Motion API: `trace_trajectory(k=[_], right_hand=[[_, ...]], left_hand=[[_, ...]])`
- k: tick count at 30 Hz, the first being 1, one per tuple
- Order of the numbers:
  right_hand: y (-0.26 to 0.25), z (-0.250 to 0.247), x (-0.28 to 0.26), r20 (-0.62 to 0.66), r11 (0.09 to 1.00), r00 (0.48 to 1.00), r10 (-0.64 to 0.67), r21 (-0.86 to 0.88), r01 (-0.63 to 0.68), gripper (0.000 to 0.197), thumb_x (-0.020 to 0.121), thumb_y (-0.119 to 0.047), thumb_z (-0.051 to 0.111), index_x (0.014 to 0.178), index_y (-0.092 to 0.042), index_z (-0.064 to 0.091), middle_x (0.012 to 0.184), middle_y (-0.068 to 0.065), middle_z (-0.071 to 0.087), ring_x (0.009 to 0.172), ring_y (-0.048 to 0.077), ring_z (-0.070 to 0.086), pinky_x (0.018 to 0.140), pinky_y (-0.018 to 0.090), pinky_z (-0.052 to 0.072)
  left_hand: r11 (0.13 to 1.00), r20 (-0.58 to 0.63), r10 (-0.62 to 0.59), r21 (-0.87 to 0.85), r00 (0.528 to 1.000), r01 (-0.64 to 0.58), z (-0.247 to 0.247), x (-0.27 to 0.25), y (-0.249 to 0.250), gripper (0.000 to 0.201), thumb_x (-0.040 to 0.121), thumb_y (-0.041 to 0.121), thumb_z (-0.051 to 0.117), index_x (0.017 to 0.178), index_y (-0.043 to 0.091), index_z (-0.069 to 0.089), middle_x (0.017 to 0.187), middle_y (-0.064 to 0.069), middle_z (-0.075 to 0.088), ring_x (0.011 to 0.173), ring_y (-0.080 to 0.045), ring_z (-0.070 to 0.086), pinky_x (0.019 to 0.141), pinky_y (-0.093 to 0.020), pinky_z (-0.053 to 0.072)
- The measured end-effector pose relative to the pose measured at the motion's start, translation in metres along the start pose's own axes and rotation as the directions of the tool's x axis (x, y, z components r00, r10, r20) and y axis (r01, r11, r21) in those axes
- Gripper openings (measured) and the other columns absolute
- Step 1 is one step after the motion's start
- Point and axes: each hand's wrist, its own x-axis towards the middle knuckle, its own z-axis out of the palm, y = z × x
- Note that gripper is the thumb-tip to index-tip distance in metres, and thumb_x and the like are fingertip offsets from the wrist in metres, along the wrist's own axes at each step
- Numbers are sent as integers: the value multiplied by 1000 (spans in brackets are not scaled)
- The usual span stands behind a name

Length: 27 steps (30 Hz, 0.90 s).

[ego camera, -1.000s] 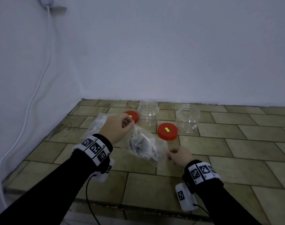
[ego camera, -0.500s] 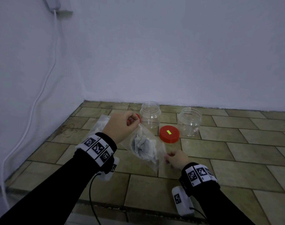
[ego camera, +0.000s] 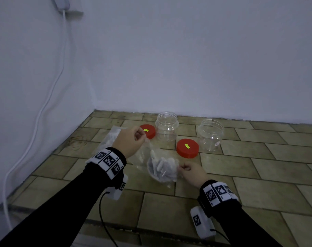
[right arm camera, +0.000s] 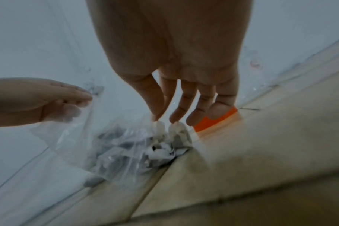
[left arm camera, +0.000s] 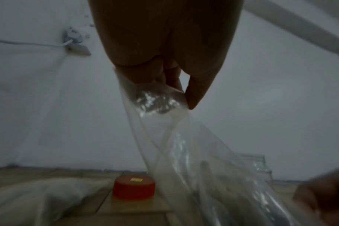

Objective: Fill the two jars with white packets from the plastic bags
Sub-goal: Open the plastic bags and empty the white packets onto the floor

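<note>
My left hand [ego camera: 132, 139] pinches the top edge of a clear plastic bag [ego camera: 157, 164] and holds it lifted, as the left wrist view shows [left arm camera: 176, 97]. White packets [ego camera: 163, 169] bunch in the bag's low end, which rests on the tiled surface. My right hand [ego camera: 189, 171] pinches that low end at the packets; its thumb and forefinger [right arm camera: 155, 113] meet on the plastic. Two clear lidless jars stand behind: one [ego camera: 166, 126] at the centre, one [ego camera: 211, 134] to its right. A second bag of packets [ego camera: 110, 138] lies at the left.
Two red lids lie flat: one [ego camera: 148, 131] left of the centre jar, one [ego camera: 187, 148] between the jars and my right hand. White walls close the back and left. A white cable [ego camera: 44, 97] hangs down the left wall. The tiled surface's front edge [ego camera: 151, 230] runs below my wrists.
The left hand has raised the bag's top edge. The packets have slid down to the low end by my right hand. Both hands keep their hold.
</note>
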Motion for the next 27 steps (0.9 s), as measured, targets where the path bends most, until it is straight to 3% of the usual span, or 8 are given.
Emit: trace_trajectory(k=[2, 5, 7, 9, 14, 18, 24, 27], right_hand=[[-4, -2, 3, 14, 990, 993, -114, -77, 114, 19, 91, -11, 55, 106, -18, 66, 117, 4, 58, 95, 11, 55, 76, 11, 42], [-16, 0, 9, 140, 909, 952, -274, -287, 304, 36, 90, -12, 57, 125, -19, 57, 137, -4, 48, 116, 12, 52, 94, 16, 39], [-24, 5, 11, 210, 858, 921, -328, -342, 384, 45, 88, -17, 60, 132, -23, 51, 140, -5, 47, 117, 15, 53, 96, 25, 45], [-27, 11, 11, 281, 811, 903, -324, -408, 418, 44, 88, -19, 59, 131, -24, 50, 132, -2, 54, 113, 19, 56, 91, 28, 47], [-32, 17, 17, 340, 688, 902, -265, -589, 424, 23, 92, -17, 52, 111, -10, 63, 120, 8, 62, 107, 26, 59, 88, 31, 45], [-23, 8, 21, 296, 746, 927, -232, -558, 364, 20, 91, -17, 54, 104, -9, 68, 113, 9, 65, 102, 24, 61, 85, 27, 47], [-2, -12, 19, 233, 808, 959, -164, -526, 266, 20, 91, -17, 56, 105, -14, 71, 110, 6, 69, 100, 20, 63, 89, 26, 49], [4, -21, 19, 203, 810, 977, -60, -562, 166, 23, 90, -24, 59, 109, -17, 71, 111, 5, 69, 103, 18, 62, 89, 26, 47]], left_hand=[[997, 36, -64, 37, 997, 63, 8, -2, -16, 4, 88, 17, 61, 84, 17, 60, 70, 9, 54, 62, -2, 48, 54, -8, 40], [990, 96, -133, 67, 987, 126, 19, -5, -34, 3, 88, 20, 62, 87, 17, 61, 76, 5, 59, 70, -9, 54, 59, -12, 39], [987, 113, -147, 79, 983, 139, 24, -7, -39, 4, 88, 20, 62, 89, 16, 62, 78, 4, 60, 69, -7, 54, 60, -12, 41], [987, 111, -146, 80, 983, 138, 26, -8, -40, 3, 88, 20, 61, 88, 17, 61, 78, 5, 60, 67, -4, 53, 60, -12, 40], [983, 14, -155, 98, 988, 153, 21, -4, -42, 4, 89, 17, 59, 86, 14, 61, 74, 3, 59, 66, -10, 52, 58, -17, 39], [986, -47, -139, 87, 989, 143, 10, 1, -45, 4, 89, 16, 60, 87, 13, 62, 75, 2, 60, 69, -13, 54, 57, -16, 38], [984, -9, -139, 108, 990, 139, 14, 1, -43, 5, 90, 18, 60, 87, 15, 61, 73, 5, 57, 64, -6, 51, 60, -18, 43], [984, -29, -148, 96, 989, 150, 15, 2, -43, 5, 91, 17, 58, 87, 14, 61, 76, 3, 59, 67, -11, 54, 61, -20, 42]])
